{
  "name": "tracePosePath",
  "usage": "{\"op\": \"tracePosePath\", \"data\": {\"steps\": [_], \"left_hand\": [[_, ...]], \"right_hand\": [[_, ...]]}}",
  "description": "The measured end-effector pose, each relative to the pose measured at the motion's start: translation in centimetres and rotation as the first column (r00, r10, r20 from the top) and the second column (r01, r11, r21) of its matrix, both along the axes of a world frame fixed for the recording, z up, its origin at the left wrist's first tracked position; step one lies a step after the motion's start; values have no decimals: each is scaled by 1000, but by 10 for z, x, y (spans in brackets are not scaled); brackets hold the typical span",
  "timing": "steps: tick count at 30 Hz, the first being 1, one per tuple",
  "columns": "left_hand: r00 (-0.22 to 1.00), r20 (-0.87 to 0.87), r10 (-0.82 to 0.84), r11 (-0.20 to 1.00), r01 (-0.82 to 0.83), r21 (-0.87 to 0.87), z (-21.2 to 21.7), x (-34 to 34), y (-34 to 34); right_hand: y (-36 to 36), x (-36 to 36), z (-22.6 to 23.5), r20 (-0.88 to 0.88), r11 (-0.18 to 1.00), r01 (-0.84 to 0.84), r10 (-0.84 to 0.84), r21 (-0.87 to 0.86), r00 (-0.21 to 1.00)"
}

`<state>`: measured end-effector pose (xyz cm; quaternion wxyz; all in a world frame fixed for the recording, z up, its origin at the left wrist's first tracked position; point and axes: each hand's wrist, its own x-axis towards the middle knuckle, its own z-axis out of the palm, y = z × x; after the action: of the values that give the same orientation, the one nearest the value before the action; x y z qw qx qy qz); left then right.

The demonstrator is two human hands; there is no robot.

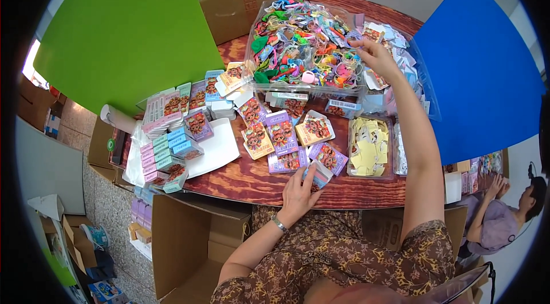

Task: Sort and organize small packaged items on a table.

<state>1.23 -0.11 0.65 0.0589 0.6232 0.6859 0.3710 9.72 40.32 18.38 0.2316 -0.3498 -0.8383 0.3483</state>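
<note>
My left hand (295,196) is closed around a small blue-and-pink carton (318,176) at the table's front edge. The carton is tilted, its far end seemingly open. Reaching forward, my right hand (376,58) is at the right side of a clear plastic tray (321,87) heaped with colourful small trinkets (303,40). Its thumb and fingertips are pinched together by a pale purple trinket; what they grip is too small to make out. Loose purple cartons (282,133) and a yellow carton (314,128) lie just beyond my left hand.
Stacked cartons (157,158) stand at the left. A clear box of yellow paper pieces (369,146) sits right of centre. Green (132,29) and blue (481,69) panels flank the table. A cardboard box (249,3) stands behind; another person (501,218) sits far right.
</note>
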Motion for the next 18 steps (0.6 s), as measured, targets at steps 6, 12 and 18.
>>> {"op": "tracePosePath", "data": {"steps": [6,12,18], "left_hand": [[997,64,44,999,-43,-13,5,-1,4],[989,110,99,995,-102,20,4,0,14],[980,119,159,982,-169,84,14,-6,23]], "right_hand": [[-58,5,47,51,979,-185,182,84,982],[-146,8,24,-41,919,-379,376,-114,926],[-216,14,-34,33,874,-412,418,258,908]]}}
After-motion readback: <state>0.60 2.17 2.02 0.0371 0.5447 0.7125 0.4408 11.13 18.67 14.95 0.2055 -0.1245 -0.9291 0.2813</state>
